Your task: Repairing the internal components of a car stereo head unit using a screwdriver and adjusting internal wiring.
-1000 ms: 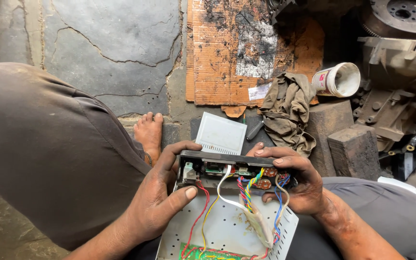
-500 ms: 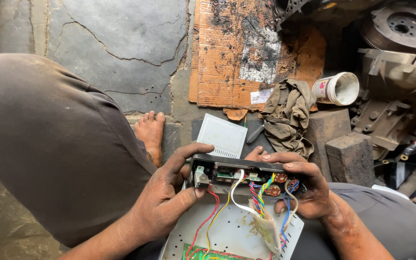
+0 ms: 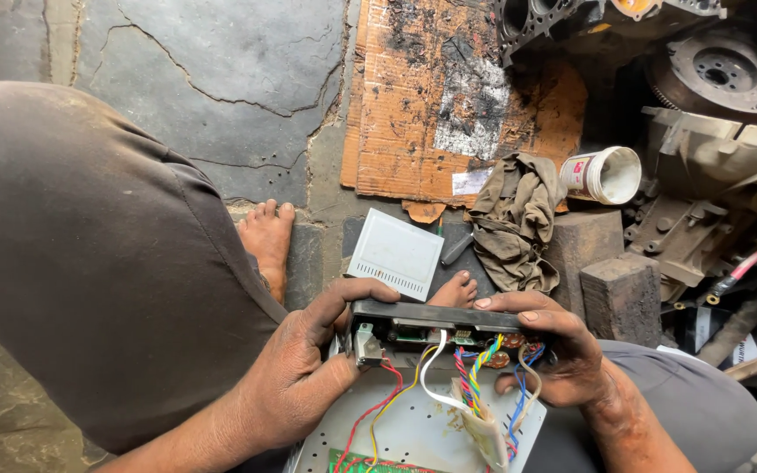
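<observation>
Electronics box (image 3: 431, 320), black front panel up, sat over lap above white perforated chassis (image 3: 413, 434). Left hand (image 3: 295, 381) clamped its left end, right hand (image 3: 554, 355) gripped right end, fingers curled over coloured wires (image 3: 475, 385). White cover (image 3: 394, 254) lay on floor beyond.

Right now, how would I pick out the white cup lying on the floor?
Start at the stained cardboard sheet on the stone floor. Just off its lower right corner, past the crumpled brown rag, lies the white cup, tipped on its side, mouth facing right. It is the only pale round container among dark metal parts.
</observation>
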